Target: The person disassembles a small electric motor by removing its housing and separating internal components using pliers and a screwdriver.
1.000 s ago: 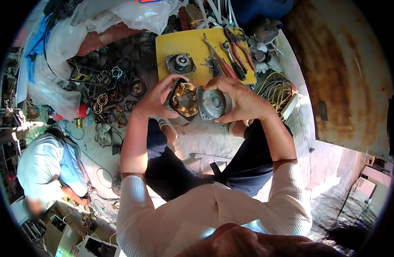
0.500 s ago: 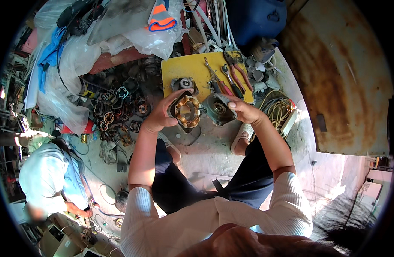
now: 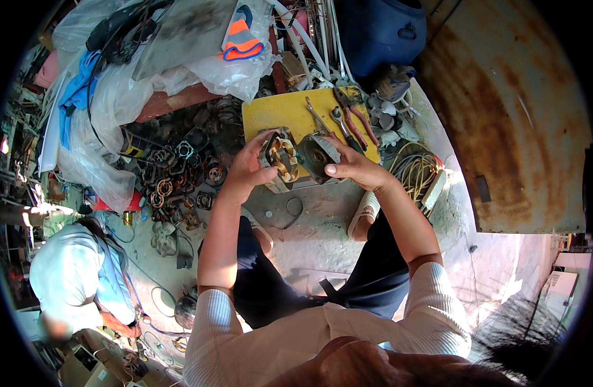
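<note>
My left hand grips a square motor stator with a ring of copper windings, held upright over the front of a yellow board. Just to its right, my right hand holds a metal end cover by its rim, tilted with the hollow inner face showing. The two parts are very close; whether they touch I cannot tell. Behind them on the board lie a screwdriver, an adjustable wrench and red-handled pliers. The board's lower left part is hidden by the stator and my hand.
Motor parts are heaped on the left, below plastic sheeting. A coiled cable lies right of the board. A rusty metal panel stands at right, a blue drum behind. Another person crouches at lower left.
The end cover has turned from its outer face to its inner face and now tilts beside the stator. Both hands have moved slightly farther over the board. The camera's view has shifted.
</note>
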Demonstrator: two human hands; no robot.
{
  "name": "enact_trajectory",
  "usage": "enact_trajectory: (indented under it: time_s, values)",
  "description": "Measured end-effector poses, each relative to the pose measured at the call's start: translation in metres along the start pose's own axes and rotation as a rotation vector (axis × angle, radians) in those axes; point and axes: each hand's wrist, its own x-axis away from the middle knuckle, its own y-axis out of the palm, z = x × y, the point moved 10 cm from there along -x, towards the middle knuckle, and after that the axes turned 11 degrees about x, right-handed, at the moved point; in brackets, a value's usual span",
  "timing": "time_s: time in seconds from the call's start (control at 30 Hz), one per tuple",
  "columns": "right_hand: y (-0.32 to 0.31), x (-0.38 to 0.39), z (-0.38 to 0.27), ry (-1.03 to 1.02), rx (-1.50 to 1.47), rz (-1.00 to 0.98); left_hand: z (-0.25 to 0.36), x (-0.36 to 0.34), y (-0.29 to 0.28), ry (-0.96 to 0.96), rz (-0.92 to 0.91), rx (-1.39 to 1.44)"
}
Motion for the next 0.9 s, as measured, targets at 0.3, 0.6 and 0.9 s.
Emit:
enact_trajectory:
  time_s: [0.3,0.6,0.9]
  values:
    - [0.017,0.001,0.008,0.044,-0.023,-0.167,0.001,0.002,0.018,-0.018,-0.073,-0.069]
    - [0.007,-0.001,-0.002,0.007,-0.087,0.028,0.007,0.001,0.021,0.061,-0.051,-0.068]
    - [-0.010,-0.007,0.039,0.096,-0.217,0.228,0.005,0.003,0.020,0.169,-0.043,-0.129]
